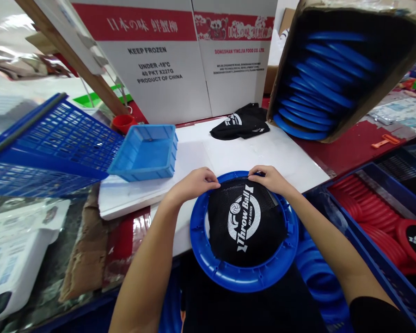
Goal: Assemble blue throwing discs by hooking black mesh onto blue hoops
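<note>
A blue plastic ring (242,279) rests tilted against the table's front edge, close to my body. Inside it lies a black mesh fabric disc (217,203) printed "Throw Ball" in white; gaps show between cloth and ring at the left and upper right. At the ring's far rim, my left hand (199,182) pinches the mesh's upper left edge. My right hand (268,179), also closed, pinches the mesh at the top right, by the rim. Fingertips partly hide the edge there. Further back on the white board (190,162) lies more black printed fabric (249,125).
A light blue tray (143,173) and a blue basket (76,134) stand left. White cartons (173,92) form a wall behind. A tilted box of blue rings (315,92) is at back right. Red rings (367,208) fill a crate to the right.
</note>
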Tool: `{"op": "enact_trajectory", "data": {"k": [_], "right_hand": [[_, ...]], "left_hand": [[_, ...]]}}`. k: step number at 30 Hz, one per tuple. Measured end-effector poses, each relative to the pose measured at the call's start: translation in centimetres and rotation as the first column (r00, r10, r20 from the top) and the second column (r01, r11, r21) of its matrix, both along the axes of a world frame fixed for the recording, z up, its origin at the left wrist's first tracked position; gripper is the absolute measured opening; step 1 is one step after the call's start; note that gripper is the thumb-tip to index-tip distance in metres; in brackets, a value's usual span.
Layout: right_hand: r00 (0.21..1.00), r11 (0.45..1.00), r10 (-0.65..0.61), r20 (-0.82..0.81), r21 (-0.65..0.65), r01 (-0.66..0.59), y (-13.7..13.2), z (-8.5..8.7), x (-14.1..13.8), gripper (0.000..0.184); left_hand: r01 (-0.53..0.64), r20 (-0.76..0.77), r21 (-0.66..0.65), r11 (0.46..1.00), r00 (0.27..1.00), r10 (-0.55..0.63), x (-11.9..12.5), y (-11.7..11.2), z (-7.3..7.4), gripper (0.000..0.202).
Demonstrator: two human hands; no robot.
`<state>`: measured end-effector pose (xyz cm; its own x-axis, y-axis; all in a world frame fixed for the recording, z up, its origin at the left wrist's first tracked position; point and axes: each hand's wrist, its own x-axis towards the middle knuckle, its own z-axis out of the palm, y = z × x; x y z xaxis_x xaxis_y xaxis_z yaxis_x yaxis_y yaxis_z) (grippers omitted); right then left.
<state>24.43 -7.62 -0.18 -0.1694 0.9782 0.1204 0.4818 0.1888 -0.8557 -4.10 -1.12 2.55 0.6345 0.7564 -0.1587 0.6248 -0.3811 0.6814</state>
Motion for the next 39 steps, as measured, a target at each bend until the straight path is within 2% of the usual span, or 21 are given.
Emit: {"op": "enact_trajectory", "data": {"k": [7,16,21,25,32,39], "right_hand": [[1.000,0.999,0.023,0.016,-0.024,-0.023,0.5,-0.2,0.3,0.016],[0.996,1.000,0.026,0.088,0.003,-0.027,0.7,-0.5,0.3,0.012],[0.996,0.997,0.057,0.064,-0.058,-0.053,1.2,-0.6,0.5,0.012],[0.998,0.997,0.016,0.067,-0.073,-0.011,1.4,-0.9,0.4,0.013],[0.998,0.997,0.043,0.052,-0.072,-0.039,1.6,-1.0,0.5,0.014],[0.998,0.996,0.045,0.045,-0.081,-0.042,1.7,-1.0,0.4,0.015]], "left_hand": [[0.020,-0.089,0.013,1.000,0.996,-0.019,-0.3,0.1,-0.1,0.029],[0.086,-0.136,0.031,0.996,0.987,-0.081,-0.7,0.3,-0.7,0.028],[0.098,-0.168,0.017,0.995,0.981,-0.094,-0.7,0.1,-0.3,0.027],[0.142,-0.194,0.050,0.989,0.972,-0.130,-0.7,0.1,-0.1,0.027],[0.169,-0.223,0.051,0.984,0.963,-0.154,-0.8,-0.3,0.3,0.030],[0.175,-0.209,0.076,0.982,0.965,-0.156,-1.0,0.0,-0.4,0.026]]}}
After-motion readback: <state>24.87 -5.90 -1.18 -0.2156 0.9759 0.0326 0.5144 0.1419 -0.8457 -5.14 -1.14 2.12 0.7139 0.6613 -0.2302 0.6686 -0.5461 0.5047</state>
